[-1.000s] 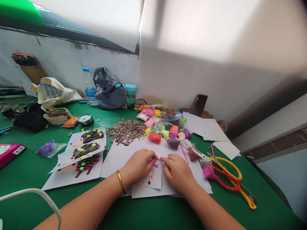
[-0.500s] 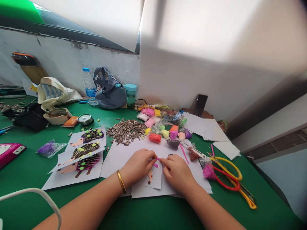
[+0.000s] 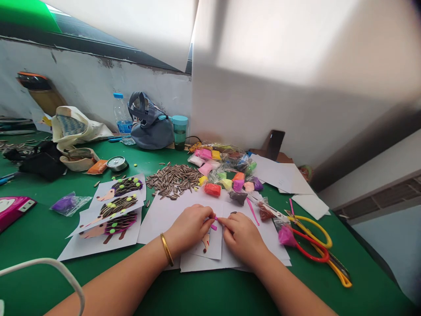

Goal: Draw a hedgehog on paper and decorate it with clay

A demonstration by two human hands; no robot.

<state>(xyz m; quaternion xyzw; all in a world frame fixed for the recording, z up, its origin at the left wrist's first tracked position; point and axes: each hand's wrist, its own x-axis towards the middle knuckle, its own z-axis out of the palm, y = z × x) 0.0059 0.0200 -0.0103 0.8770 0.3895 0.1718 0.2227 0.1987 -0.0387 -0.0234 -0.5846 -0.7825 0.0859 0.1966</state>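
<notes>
My left hand (image 3: 194, 230), a gold bangle at its wrist, is closed in a pinch on a small piece of magenta modelling clay (image 3: 214, 227). My right hand (image 3: 245, 239) is curled opposite, its index finger and thumb meeting the other end of that clay. Beneath both hands lies a white paper with a hedgehog drawing (image 3: 206, 242); its pointed snout and dark nose show, while my fingers hide much of the rest. A thin magenta clay strip (image 3: 253, 211) rests on the papers beyond my right hand.
Sunflower seeds (image 3: 174, 179) are heaped behind my left hand, beside bagged coloured clay (image 3: 212, 189). Finished hedgehog pictures (image 3: 121, 221) lie left. Yellow-handled scissors (image 3: 324, 228) and red-handled scissors (image 3: 315, 254) overlap on the right. A phone (image 3: 275, 144) leans at the back; a white cable (image 3: 42, 262) arches front left.
</notes>
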